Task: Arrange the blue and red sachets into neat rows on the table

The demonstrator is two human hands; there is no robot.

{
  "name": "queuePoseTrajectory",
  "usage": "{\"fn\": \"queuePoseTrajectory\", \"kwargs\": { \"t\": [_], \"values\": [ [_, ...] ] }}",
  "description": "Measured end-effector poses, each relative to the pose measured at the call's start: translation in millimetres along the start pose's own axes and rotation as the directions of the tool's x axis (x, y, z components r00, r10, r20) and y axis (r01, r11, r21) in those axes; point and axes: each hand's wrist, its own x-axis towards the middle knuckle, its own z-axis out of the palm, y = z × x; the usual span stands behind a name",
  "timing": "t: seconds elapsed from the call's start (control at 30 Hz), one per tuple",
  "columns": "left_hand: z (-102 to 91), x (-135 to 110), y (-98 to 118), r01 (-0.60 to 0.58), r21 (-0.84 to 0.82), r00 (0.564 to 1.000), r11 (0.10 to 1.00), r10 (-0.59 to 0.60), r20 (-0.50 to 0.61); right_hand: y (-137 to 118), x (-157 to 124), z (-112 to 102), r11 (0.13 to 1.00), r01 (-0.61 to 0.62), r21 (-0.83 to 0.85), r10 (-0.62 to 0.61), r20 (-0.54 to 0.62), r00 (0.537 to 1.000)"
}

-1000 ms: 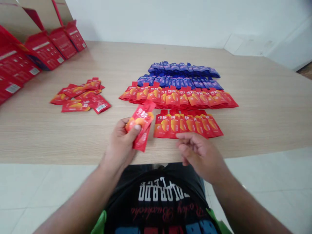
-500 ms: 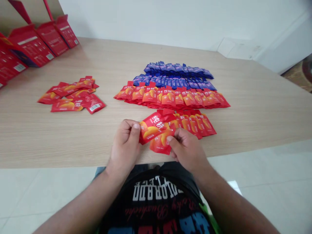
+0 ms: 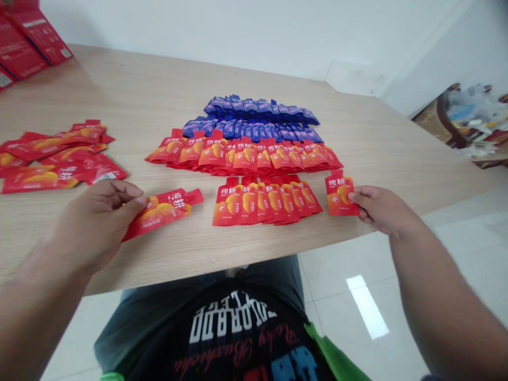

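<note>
My left hand pinches one end of a red and orange sachet that lies sideways over the wooden table. My right hand grips the lower right corner of another red sachet, upright, at the right end of the near row of red sachets. Behind that row lies a longer row of red sachets, and behind it two rows of blue sachets.
A loose heap of red sachets lies at the left of the table. Red cartons stand at the far left corner. A piece of furniture with clutter is at the right, beyond the table, over a white tiled floor.
My hands, close together with two sachets, have parted. The right hand carried one sachet to the right end of the near row; the left kept the other and moved left. The view swung right.
</note>
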Motion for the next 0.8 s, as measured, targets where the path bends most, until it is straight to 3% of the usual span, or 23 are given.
{"fn": "queuePoseTrajectory", "kwargs": {
  "t": [0.1,0.3,0.47,0.6,0.8],
  "values": [
    [10.2,1.3,-1.6,0.013,0.076,0.999,0.997,-0.010,-0.032,-1.9,19.3,2.9,0.997,-0.083,-0.006,0.083,0.039,0.996],
    [18.2,0.3,6.7,0.035,0.205,0.998,0.978,-0.024,-0.058,-18.4,35.6,22.3,0.993,-0.034,-0.116,0.049,0.127,0.991],
    [18.1,9.8,-3.3,-0.036,0.307,0.993,0.951,0.001,0.116,-26.6,38.9,35.3,0.985,0.022,-0.168,0.008,0.173,0.985],
    [20.7,9.6,-9.7,-0.058,0.366,0.983,0.929,-0.010,0.182,-30.3,33.2,41.6,0.966,0.089,-0.243,-0.046,0.177,0.983],
    [29.6,2.6,8.1,-0.091,0.337,0.971,0.937,0.008,0.240,-26.1,25.6,39.7,0.952,0.088,-0.293,-0.052,0.128,0.990]
  ]
}}
